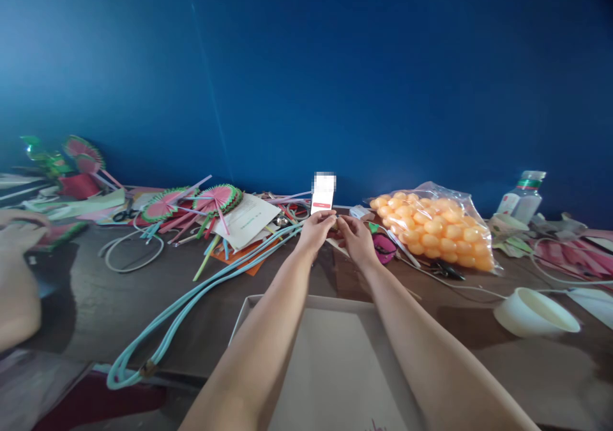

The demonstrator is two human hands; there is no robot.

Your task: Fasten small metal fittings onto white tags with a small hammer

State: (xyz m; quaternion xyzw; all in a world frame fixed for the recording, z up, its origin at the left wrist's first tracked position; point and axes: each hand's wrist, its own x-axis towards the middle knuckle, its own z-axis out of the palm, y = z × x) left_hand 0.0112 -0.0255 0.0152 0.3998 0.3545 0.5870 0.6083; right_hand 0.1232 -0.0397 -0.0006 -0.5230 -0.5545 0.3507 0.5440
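Both my arms reach forward across the table over a shallow grey-beige box lid or tray (335, 335). My left hand (317, 232) is closed in a pinch, its fingertips almost meeting those of my right hand (357, 239), which is pinched too. Whatever lies between the fingertips is too small to make out. Pale blue cords (205, 290) run in a long loop from the front edge up to my left hand; whether it grips them I cannot tell. Just behind my hands a phone with a lit screen (323, 195) leans upright. A round purple object (383, 247) lies beside my right hand.
Right of my hands sits a clear bag of orange balls (438, 226), with a bottle (522, 195) and white cup (536, 313) beyond. Left are pink-green paper fans (218, 200), papers (246, 220) and a white cable (134, 252). Another person's hand (19, 271) is at far left.
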